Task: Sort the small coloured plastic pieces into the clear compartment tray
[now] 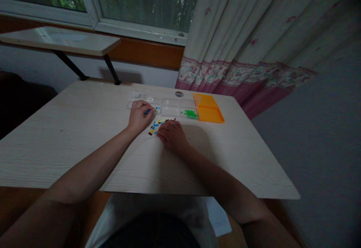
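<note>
My left hand [140,115] rests over the left front part of a clear plastic compartment box [169,111]. Its thumb and fingertips come together beside small blue pieces [157,108] in that box; what they pinch is too small to make out. My right hand [172,135] is curled over the right side of a loose pile of small blue, yellow and dark brown pieces [154,127] on the tabletop. The fingertips of this hand are bent down and partly hidden, so anything in them does not show. Small green pieces [190,114] lie in the box's right front compartment.
An orange plastic case [210,113] lies opened at the box's right end. Behind the box is a dark round spot [179,94] in the table [239,157]. A raised shelf [64,41] on black legs stands at the back left. A curtain [222,52] hangs behind the table.
</note>
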{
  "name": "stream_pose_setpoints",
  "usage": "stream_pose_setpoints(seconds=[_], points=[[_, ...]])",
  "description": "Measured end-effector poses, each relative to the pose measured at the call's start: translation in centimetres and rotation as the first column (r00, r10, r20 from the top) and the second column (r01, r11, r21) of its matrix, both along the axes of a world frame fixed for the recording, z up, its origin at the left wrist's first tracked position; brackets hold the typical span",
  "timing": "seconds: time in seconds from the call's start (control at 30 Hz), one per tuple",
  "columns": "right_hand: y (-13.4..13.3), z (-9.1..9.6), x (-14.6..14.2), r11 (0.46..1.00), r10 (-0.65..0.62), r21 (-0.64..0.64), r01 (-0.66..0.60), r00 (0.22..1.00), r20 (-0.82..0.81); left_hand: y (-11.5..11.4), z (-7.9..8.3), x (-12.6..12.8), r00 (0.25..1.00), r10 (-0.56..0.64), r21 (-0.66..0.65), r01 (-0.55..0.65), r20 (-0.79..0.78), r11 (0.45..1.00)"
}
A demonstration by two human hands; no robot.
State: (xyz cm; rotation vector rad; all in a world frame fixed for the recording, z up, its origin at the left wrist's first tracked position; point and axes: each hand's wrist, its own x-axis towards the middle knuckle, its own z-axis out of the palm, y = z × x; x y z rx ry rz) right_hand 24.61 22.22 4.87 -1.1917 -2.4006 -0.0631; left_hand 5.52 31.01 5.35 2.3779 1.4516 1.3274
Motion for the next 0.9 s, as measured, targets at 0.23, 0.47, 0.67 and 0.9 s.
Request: stream_pose_setpoints(seconds=[0.23,0.47,0.67,0.9], points=[[0.06,-0.57,0.18,1.0,-0.014,0.025,0.014,1.0,0.007,0.08,-0.09,-0.01,1.0,-0.002,-0.011,0.002,-0.004,1.0],[0.09,-0.44,0.04,0.999,-0.023,0.026,0.024,0.999,-0.031,0.05,-0.19,-0.01,1.0,-0.01,-0.003,0.01,0.003,1.0],[0.22,-0.28,0.06,0.999,-0.012,-0.041,0.008,0.994,-0.105,-0.1,-0.07,0.06,1.0,-0.013,-0.009,0.013,0.013,1.0],[0.72,-0.04,0.51,0.998,0.0,-0.058,-0.013,0.978,-0.209,-0.22,0.12,0.03,0.999,-0.04,0.006,0.04,0.014,0.999]])
